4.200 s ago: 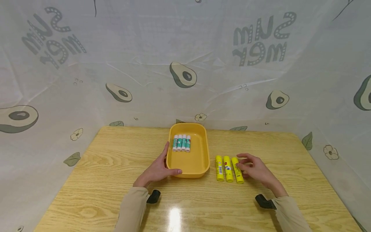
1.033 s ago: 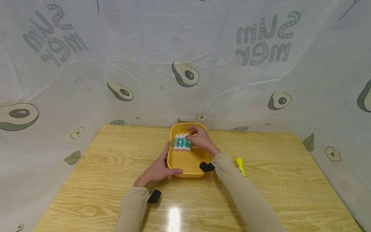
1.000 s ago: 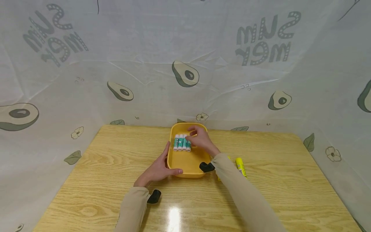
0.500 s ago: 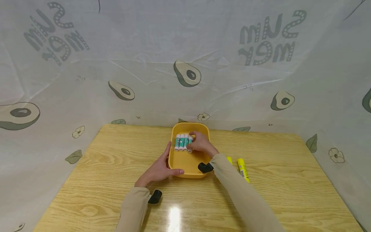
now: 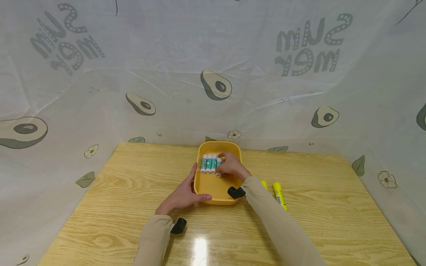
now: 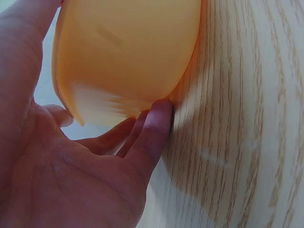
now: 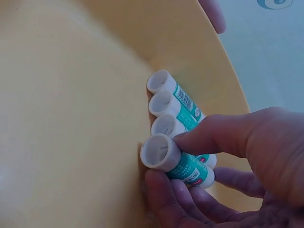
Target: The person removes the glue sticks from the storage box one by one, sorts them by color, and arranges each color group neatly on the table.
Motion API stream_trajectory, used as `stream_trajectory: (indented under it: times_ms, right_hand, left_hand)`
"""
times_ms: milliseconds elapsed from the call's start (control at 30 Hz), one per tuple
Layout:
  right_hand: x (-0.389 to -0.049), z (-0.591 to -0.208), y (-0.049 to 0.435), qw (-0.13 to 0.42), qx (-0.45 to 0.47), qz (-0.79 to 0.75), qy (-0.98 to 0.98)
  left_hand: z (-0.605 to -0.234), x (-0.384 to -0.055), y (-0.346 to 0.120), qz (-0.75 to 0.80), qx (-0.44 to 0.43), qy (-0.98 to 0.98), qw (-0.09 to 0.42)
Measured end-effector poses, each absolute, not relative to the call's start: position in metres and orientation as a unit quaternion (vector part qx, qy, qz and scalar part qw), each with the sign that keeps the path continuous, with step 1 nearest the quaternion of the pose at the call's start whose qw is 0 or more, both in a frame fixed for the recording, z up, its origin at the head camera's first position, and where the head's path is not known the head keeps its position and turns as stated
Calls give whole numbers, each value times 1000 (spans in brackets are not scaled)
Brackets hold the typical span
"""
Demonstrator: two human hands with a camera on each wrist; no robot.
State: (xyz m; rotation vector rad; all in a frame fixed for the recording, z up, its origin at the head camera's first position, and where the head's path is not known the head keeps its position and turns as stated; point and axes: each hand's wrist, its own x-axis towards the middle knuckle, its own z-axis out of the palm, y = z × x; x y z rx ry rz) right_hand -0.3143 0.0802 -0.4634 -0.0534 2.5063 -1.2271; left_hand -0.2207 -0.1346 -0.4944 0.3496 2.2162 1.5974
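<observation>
Both hands were at the yellow tray: my left hand gripped its near-left corner, and my right hand, reaching inside it, pinched one glue stick. The table carried the tray and spread out around it. To the tray's right lay two yellow sticks, one mostly covered by my right sleeve. Inside the tray, near its left wall, three white-and-green sticks lay in a row. The pinched stick was at the row's right end, set slightly nearer me; whether it was off the tray's floor, I couldn't tell.

With my thumb wedged beside its neighbour, I thought a sideways push could set the row rolling, and a loose pinch could drop the stick. Had my left grip slackened, a knock might have slid the tray.

Only the left wrist view showed my fingertips against the tray's outer wall. The right wrist view revealed the sticks' hollow ends; the head view alone took in the yellow sticks.
</observation>
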Motion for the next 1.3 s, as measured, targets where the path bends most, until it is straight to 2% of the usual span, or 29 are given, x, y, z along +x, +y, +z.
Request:
stream_trajectory:
  times_ms: [500, 900, 1300]
  right_hand:
    - [-317, -462, 82, 182, -4, -490, 853]
    - [-317, -453, 87, 267, 41, -635, 723]
    - [-312, -450, 106, 317, 51, -751, 577]
  left_hand:
    - [-494, -220, -133, 569, 114, 791, 193]
    - [-494, -221, -133, 575, 123, 785, 194]
    - [-493, -221, -131, 573, 122, 787, 193]
